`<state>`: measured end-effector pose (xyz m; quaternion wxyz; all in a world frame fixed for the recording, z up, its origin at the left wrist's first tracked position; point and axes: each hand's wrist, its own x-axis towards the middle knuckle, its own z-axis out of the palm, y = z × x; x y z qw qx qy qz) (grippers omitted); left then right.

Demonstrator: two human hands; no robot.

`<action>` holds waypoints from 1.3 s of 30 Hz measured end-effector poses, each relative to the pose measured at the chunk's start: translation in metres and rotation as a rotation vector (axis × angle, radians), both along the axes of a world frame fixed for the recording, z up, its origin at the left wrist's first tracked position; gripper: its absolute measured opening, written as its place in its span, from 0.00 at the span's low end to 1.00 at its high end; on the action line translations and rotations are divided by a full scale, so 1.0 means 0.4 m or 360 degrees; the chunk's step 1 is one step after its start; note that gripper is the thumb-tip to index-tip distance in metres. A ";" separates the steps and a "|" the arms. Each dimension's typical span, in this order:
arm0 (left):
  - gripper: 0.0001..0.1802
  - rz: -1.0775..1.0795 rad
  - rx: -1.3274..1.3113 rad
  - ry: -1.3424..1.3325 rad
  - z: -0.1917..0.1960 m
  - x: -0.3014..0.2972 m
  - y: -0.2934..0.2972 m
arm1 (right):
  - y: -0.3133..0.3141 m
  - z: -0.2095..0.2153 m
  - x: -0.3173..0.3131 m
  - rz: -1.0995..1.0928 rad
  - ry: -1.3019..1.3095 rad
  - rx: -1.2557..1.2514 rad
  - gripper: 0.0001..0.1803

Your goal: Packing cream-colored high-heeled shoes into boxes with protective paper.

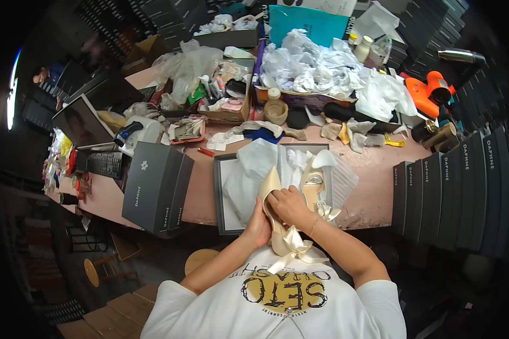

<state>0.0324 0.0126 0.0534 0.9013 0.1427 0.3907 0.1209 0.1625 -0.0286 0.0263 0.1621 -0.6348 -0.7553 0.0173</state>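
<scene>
1. Shoe (270, 182), cream, is held in front of the chest, toe pointing away, over the near side of the open box; a satin bow (296, 244) sits at its heel end.
2. Left hand (258, 226) is curled round the shoe's left side, gripping it. Right hand (288, 203) has its fingers bent at the shoe's opening; whether they pinch anything, I cannot tell.
3. Below, at left, a wooden stool (91, 273) stands on the dim floor.
4. Open box (220, 209) lies at the counter's near edge, lined with white paper (249, 175); a second shoe (311, 195) lies in its right part.
5. Counter (373, 206) is pinkish, with a worn, chipped near edge.
6. Dark closed boxes (155, 183) stand at left; a row of boxes (455, 195) stands at right.
7. Farther back at left are a keyboard (104, 165) and a monitor (82, 121).
8. Beyond are cloths, jars and a carton heaped with crumpled paper (305, 56), an orange tape dispenser (424, 93) to its right.
9. Stacked boxes fill the dark background; a bright lamp (11, 93) glows at far left.
</scene>
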 end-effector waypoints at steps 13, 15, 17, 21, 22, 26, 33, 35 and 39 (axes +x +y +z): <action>0.41 0.0010 0.0016 0.0191 -0.094 -0.021 0.030 | -0.032 0.043 0.059 -0.0519 0.0823 -0.0272 0.19; 0.42 -0.0022 -0.0007 0.0063 -0.079 -0.019 0.019 | -0.038 0.070 -0.032 -0.0099 0.1697 -0.0365 0.25; 0.41 0.0062 0.0109 -0.0016 -0.056 0.000 -0.022 | -0.004 -0.022 -0.054 -0.0269 0.0627 0.0060 0.35; 0.37 -0.0036 -0.0042 0.0031 -0.020 -0.011 -0.040 | 0.060 0.011 -0.065 -0.0598 0.1470 -0.1015 0.38; 0.37 -0.0043 -0.0007 -0.0010 -0.029 -0.012 -0.023 | 0.056 0.028 -0.063 -0.0607 0.1505 -0.1017 0.39; 0.32 -0.0117 0.0159 0.0024 -0.067 0.027 0.107 | 0.010 -0.003 -0.115 -0.0660 0.1324 -0.0612 0.41; 0.23 -0.0275 0.0669 0.0212 -0.134 0.034 0.184 | 0.034 0.013 -0.111 -0.0463 0.1262 -0.0627 0.41; 0.23 -0.0224 0.0715 0.0220 -0.099 0.056 0.186 | 0.040 0.038 -0.089 -0.0433 0.1303 -0.0695 0.40; 0.23 -0.0249 0.0824 0.0180 -0.082 0.055 0.170 | 0.008 0.042 -0.108 -0.0445 0.1264 -0.0378 0.35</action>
